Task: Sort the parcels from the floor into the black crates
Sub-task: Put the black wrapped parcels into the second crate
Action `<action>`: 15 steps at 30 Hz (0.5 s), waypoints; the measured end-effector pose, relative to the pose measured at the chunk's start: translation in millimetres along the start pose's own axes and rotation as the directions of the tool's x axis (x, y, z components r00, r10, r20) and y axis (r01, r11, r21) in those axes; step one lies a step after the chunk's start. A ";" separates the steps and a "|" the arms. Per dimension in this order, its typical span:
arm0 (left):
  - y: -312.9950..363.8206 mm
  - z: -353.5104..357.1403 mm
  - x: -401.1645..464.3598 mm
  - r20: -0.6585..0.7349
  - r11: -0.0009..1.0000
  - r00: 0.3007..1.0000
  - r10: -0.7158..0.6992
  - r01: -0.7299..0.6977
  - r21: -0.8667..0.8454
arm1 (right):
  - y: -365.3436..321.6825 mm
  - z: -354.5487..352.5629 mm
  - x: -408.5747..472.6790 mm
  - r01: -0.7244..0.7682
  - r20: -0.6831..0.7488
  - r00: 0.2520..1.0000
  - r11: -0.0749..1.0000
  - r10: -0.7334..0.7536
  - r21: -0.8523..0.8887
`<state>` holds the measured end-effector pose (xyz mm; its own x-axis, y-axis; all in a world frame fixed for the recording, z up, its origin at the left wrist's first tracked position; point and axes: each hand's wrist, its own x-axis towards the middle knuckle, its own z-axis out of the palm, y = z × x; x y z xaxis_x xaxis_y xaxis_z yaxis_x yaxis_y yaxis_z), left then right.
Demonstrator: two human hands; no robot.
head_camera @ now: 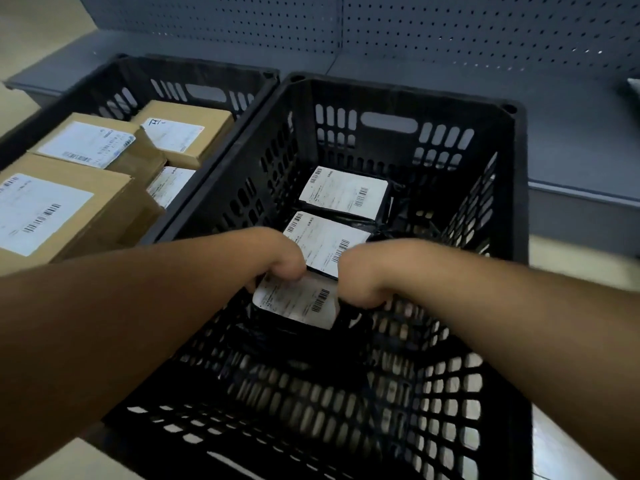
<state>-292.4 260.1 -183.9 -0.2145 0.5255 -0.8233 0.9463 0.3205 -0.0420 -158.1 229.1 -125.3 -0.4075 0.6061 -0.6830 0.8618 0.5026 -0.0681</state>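
Reaching down into the right crate, both hands met at one parcel. The left hand curled over the parcel's near-left edge, its fingers bent under and out of sight, clamped on the wrapper. The right hand gripped the parcel's right end the same way, knuckles up, fingers folded down around it; the fingertips themselves could not be seen on either side.

The parcel was a black plastic bag with a white label bearing a barcode, the label tilted and slightly blurred. It sat low inside the crate, near the middle of the floor of it, whether resting or just above could not be told. Beyond it lay a second bag with the same kind of label, partly hidden by the hands, and a third bag further back, just beside the second, towards the far wall.

The left crate stood touching the right one, side by side. It held brown boxes with white labels, packed close, the nearest one reaching the frame's left edge. Behind both crates ran a grey shelf with a pegboard back.
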 end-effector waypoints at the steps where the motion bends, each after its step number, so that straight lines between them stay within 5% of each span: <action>1: 1.9 -1.7 -3.8 -0.016 1.000 1.000 -0.005 0.005 0.017 | 8.1 -5.4 -9.3 0.009 -0.105 0.994 0.998 -0.002 0.066; 5: 28.2 -12.3 -21.5 -0.085 0.998 0.996 0.027 -0.022 0.058 | 55.3 -18.3 -50.0 0.021 -0.421 0.901 0.961 0.102 0.276; 9: 76.2 -25.6 -46.2 -0.215 0.966 0.962 0.170 -0.206 -0.157 | 111.5 -20.3 -94.5 0.073 -0.650 0.730 0.920 0.214 0.385; 15: 156.8 -25.8 -103.8 -0.681 0.763 0.616 0.397 -0.634 -0.128 | 196.3 12.4 -157.8 -0.021 -0.697 0.607 0.884 0.382 0.467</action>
<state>-128.0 276.1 -90.5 0.0786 0.9873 -0.1379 0.8269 0.0127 0.5622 79.1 224.4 -40.0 -0.1288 0.9895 0.0657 0.9114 0.1442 -0.3854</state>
